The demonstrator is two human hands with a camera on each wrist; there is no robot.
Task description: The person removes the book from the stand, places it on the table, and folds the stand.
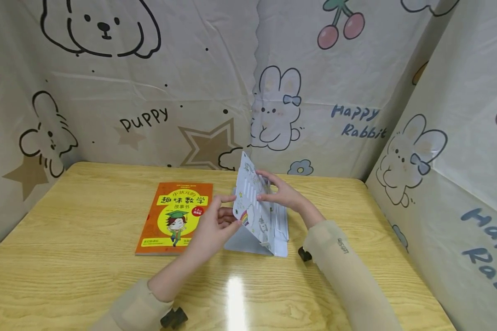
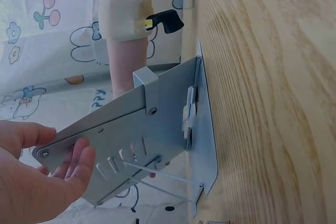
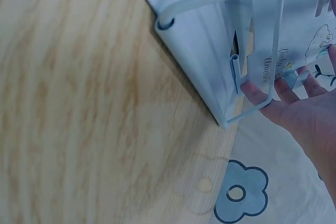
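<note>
Book stand: on the wooden table, right of the orange book; base plate down, slotted panel raised at a tilt above it.
Left hand: I pinch the panel's raised outer corner, close to its rivet.
Right hand: my fingers touch the panel's printed face near the far side; I cannot tell whether they grip or only rest there.
Wire struts: thin, running between panel back and base plate.
Weight: light to moderate, I judge, since the sheet looks like thin metal.
Stiffness: rigid plates; movement should come only at the hinge and struts.
Surface: smooth and probably somewhat slippery, so I favour edges over flat faces.
Fragility: low; the print may scratch and thin struts may bend.
Hold points: I take the panel by opposite side edges, fingertips out of the hinge and away from the bracket.
</note>
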